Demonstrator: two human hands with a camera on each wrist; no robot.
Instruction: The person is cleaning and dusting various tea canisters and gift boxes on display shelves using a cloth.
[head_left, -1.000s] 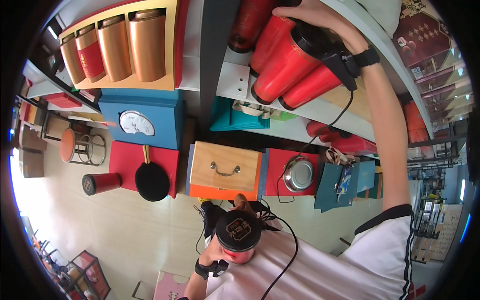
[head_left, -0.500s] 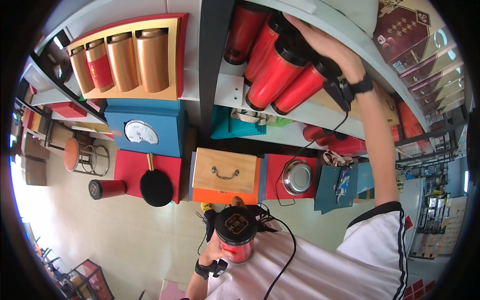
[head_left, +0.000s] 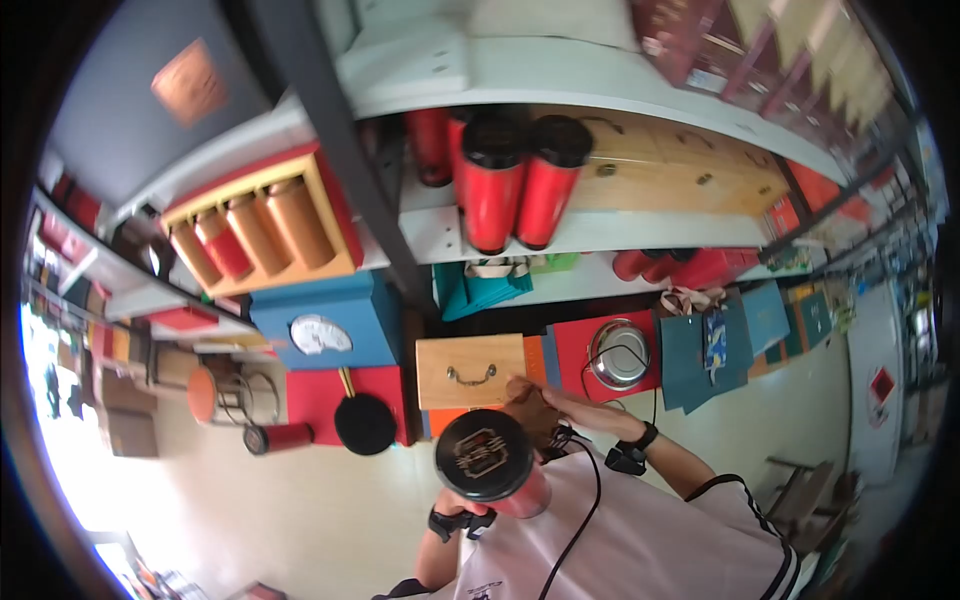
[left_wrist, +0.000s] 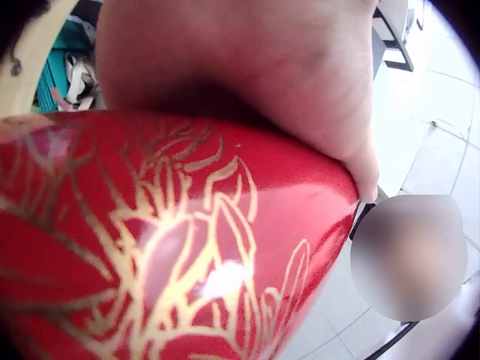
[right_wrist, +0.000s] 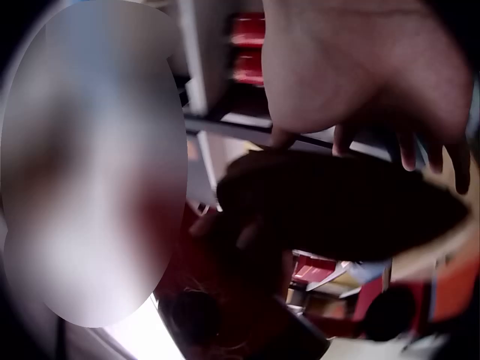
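In the head view my left hand (head_left: 455, 503) holds a red canister (head_left: 530, 497) with a black lid (head_left: 485, 455) upright at my chest. The left wrist view shows the palm against the canister's glossy red side, which carries gold line drawing. Beyond the canister is a brown cloth-like thing (head_left: 535, 412), partly hidden by the lid. My right hand (head_left: 590, 412) reaches to it from the right. Seen from the right wrist, this hand's fingers are extended and spread, and their tips overlap the brown thing's upper edge, dark in that view.
Red canisters (head_left: 490, 190) with black lids stand on the shelf (head_left: 620, 235) beside wooden drawers (head_left: 660, 165). A wooden box (head_left: 470, 372) with a handle sits in front. Left are boxed gold canisters (head_left: 300, 225) and a black round paddle (head_left: 365, 425); right, a steel bowl (head_left: 620, 353).
My right hand has left the shelf canisters and come down to the brown thing near my chest. The left hand keeps hold of its canister. The head view has shifted and tilted.
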